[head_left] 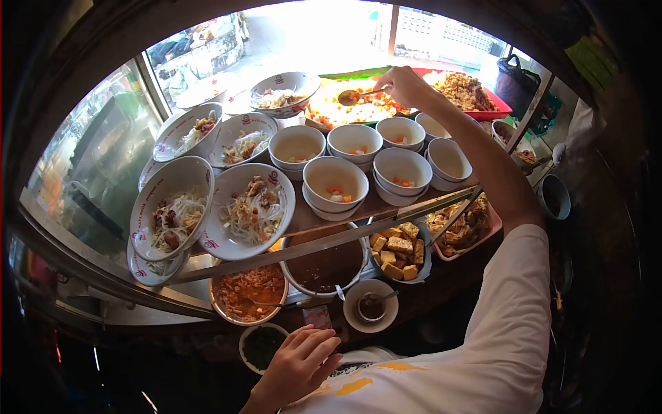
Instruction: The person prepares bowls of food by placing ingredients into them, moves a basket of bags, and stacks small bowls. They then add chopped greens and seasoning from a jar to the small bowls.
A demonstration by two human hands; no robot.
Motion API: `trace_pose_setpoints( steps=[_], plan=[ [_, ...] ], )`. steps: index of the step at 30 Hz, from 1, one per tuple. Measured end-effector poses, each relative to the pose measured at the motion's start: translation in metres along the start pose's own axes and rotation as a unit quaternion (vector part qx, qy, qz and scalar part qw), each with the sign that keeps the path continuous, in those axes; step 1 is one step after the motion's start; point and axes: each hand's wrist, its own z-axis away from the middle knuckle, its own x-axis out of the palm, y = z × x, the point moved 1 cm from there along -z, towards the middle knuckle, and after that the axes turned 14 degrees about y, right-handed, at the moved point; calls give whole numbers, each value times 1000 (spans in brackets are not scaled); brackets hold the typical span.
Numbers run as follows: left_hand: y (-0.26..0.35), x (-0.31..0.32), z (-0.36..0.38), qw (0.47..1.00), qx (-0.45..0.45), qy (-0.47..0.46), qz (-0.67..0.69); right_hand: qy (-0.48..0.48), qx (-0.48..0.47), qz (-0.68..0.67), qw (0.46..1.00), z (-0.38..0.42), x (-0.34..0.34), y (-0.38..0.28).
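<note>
My right hand (400, 83) reaches to the back of the counter, closed round the handle of a spoon (350, 97). The spoon's bowl is over a tray of diced orange and white vegetables (325, 110). In front of that tray stand several stacked small white bowls (336, 181), some with a few diced pieces at the bottom. My left hand (303, 355) is low in front of my body, fingers loosely stretched and nothing in them. Near it are a bowl of dark greens (263, 346) and a white bowl with a small cup (371, 306) inside.
Printed bowls of noodles and meat (248, 210) overlap at the left. Under the shelf's metal rail (296, 257) sit a red sauce pot (248, 293), a pot of brown liquid (324, 265) and tofu and tempeh pieces (400, 252). A red tray of fried topping (465, 93) stands back right.
</note>
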Motion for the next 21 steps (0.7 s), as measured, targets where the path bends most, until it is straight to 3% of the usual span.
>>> trace_pose_setpoints(
  steps=[1,3,6,9,14,21],
  plan=[
    [0,0,1,1000,-2,3,0,29,-73,13,997,-11,25,12],
    [-2,1,5,1000,-7,7,-2,5,-82,-4,997,-23,53,11],
    [-3,-1,9,1000,-18,14,-6,-164,64,-110,978,-20,53,-14],
    [-5,-3,12,999,-25,24,-17,-235,64,-154,957,-18,37,-18],
    [-5,-3,10,1000,-19,13,-12,-264,202,-267,905,-5,8,-19],
    [-2,-1,1,1000,2,-7,0,-241,215,-295,899,-4,-5,-10]
  ],
)
